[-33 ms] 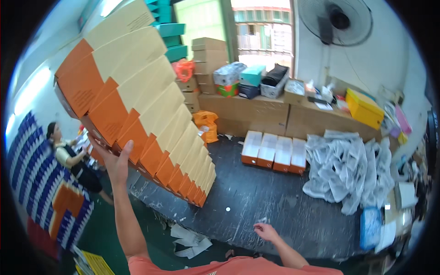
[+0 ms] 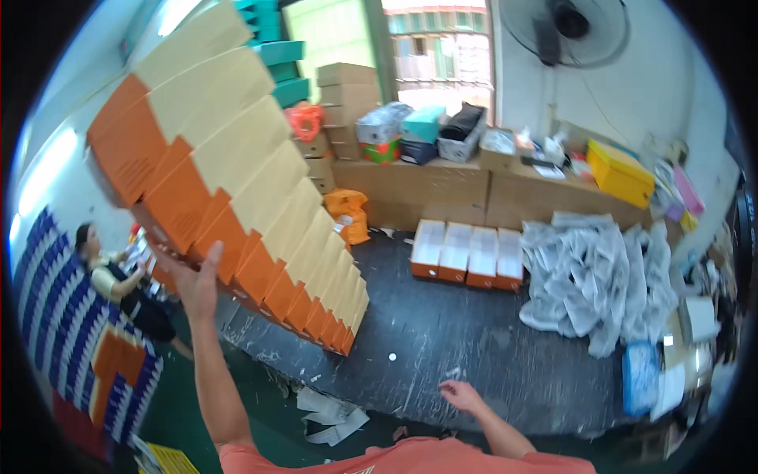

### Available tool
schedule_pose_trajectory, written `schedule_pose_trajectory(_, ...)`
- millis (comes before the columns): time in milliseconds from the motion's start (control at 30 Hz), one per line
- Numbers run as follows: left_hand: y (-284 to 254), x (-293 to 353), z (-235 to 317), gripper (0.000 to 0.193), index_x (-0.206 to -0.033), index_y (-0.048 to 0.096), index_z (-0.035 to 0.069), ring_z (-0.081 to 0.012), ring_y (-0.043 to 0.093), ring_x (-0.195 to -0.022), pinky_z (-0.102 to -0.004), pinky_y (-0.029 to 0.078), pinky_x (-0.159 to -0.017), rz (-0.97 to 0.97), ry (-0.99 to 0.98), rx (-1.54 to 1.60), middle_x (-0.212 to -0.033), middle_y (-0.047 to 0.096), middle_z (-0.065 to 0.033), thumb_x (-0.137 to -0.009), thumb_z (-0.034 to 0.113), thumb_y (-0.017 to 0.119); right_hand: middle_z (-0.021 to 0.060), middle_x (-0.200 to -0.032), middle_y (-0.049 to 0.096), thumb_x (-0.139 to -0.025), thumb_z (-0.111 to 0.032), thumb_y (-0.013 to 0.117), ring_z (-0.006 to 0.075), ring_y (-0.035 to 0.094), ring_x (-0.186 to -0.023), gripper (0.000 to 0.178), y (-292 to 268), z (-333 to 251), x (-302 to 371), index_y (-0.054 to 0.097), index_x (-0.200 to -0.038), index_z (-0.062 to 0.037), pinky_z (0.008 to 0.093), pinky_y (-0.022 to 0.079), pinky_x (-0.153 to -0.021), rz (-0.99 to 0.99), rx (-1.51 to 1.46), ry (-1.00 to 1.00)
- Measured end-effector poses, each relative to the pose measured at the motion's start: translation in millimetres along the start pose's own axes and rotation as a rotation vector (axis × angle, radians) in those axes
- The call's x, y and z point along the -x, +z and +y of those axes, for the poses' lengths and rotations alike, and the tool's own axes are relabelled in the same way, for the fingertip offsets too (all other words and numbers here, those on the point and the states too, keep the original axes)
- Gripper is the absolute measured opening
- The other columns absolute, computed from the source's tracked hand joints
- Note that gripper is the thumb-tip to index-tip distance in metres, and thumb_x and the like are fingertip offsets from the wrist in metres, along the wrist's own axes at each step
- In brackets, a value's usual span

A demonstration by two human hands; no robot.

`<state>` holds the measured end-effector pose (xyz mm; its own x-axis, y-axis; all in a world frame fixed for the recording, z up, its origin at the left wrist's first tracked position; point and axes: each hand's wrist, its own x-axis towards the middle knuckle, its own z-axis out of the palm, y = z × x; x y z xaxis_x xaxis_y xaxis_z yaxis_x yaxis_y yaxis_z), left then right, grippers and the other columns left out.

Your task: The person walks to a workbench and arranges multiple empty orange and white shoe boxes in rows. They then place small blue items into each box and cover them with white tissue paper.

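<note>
A tall stack of shoeboxes, orange at the near ends and cream on the long sides, rises from the black table at left and looms large toward the top. My left hand rests against the orange end of the stack about halfway up, thumb stretched away from the fingers; some fingertips are hidden at the box edge. Low over the table's near edge is my right hand, its fingers curled in, with nothing visible in them. A small clear scrap lies just beyond it.
Several open orange boxes with white lining stand in a row at the table's back. Crumpled grey-white wrapping covers the right side. At far left, a person stands near stacked blue-and-white boxes. Torn paper lies on the floor.
The view has shifted a little, so the table and background sit slightly further left. Both hands keep nearly the same pose, the left still against the shoebox stack.
</note>
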<state>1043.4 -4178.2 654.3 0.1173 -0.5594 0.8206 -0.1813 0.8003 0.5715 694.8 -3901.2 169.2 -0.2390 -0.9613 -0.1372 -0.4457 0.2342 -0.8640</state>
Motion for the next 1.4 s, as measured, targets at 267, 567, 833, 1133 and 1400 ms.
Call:
schedule_pose_trajectory(267,-48,-212,42,0.061,-0.145,0.04,0.001,-0.0209,0.067,-0.108,-0.0348,0.052,-0.097,-0.14,0.328,-0.196,-0.124,0.066,-0.0112,-0.094,0.021,0.067,0.0122,-0.094,0.074,-0.087,-0.022,0.066,0.0238,0.071,-0.087,0.035,3,1,66,0.068,-0.118,-0.0065,0.0375,0.056,-0.079,0.211,-0.152,0.164)
schedule_pose_trajectory(567,136,-40,216,0.052,-0.106,0.068,0.013,-0.025,0.065,-0.08,-0.0344,0.049,-0.075,-0.105,0.834,-0.125,-0.087,0.065,-0.005,-0.068,0.041,0.087,0.0252,-0.146,0.047,-0.098,-0.054,0.051,0.0399,0.05,-0.132,0.075,-179,-246,91,0.035,-0.15,-0.0028,0.0571,0.046,-0.103,0.369,-1.349,-0.595)
schedule_pose_trajectory(833,213,270,60,0.082,-0.151,0.035,0.036,-0.0337,0.046,-0.131,-0.0502,0.03,-0.114,-0.802,1.13,0.022,-0.144,0.043,-0.0187,-0.078,0.038,0.072,0.0213,-0.159,0.027,-0.095,-0.063,0.034,0.0531,0.029,-0.141,0.083,-136,-136,178,0.022,-0.156,-0.0091,0.0833,0.025,-0.102,0.348,-1.673,-0.353)
schedule_pose_trajectory(1133,119,505,-78,0.121,-0.15,0.027,0.007,-0.049,0.037,-0.128,-0.0535,0.035,-0.11,-0.901,-0.2,-0.467,-0.138,0.031,-0.0285,-0.054,0.043,0.091,0.0196,-0.141,0.053,-0.093,-0.025,0.05,0.0422,0.053,-0.127,0.059,-238,33,228,0.041,-0.146,-0.0014,0.0688,0.041,-0.102,0.067,-1.555,0.434)
schedule_pose_trajectory(1400,198,540,-31,0.057,-0.139,0.049,-0.005,-0.0394,0.053,-0.128,-0.0408,0.043,-0.105,-0.863,-0.742,-0.129,-0.135,0.056,-0.0275,-0.097,0.032,0.06,0.0214,-0.136,0.056,-0.088,-0.01,0.058,0.0311,0.054,-0.128,0.066,-154,45,160,0.032,-0.146,0.0078,0.0372,0.039,-0.109,0.291,-0.267,0.155)
